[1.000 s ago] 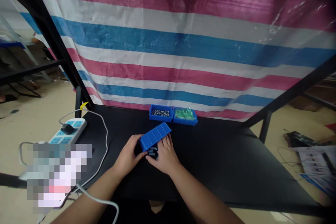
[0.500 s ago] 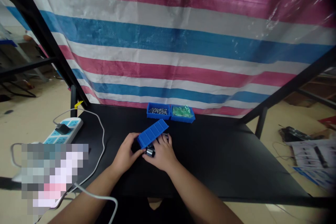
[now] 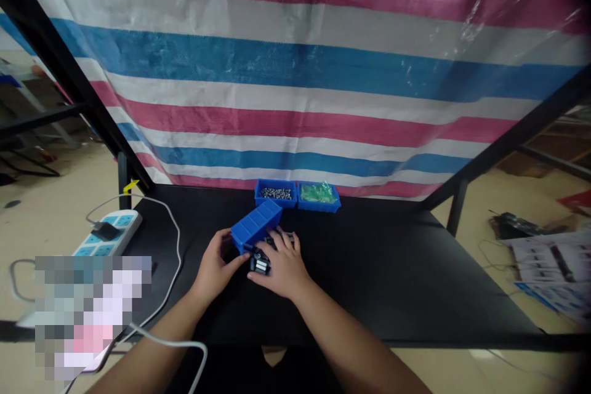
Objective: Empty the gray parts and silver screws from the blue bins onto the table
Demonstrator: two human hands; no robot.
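Head view, looking down at a black table set against a striped tarp. The left hand is curled around the near end of a blue ribbed bin, which is tipped up with its underside showing and its far end raised. The right hand lies just beside it, fingers bent over a small cluster of dark parts with pale ends that sit on the table under the bin's lower edge — whether it truly pinches any of them I cannot tell. Behind the hands, against the tarp, stand two small blue trays side by side: one with grey screws, one with green pieces. A white power strip and its cable lie at the left edge of the table.

The likely trouble is a spill. The bin is held at one end only, so a slip of the left hand could drop it onto the parts and the right fingers. The parts look small and round-ended — a nudge might roll them across the table, towards the edge or into the cable.
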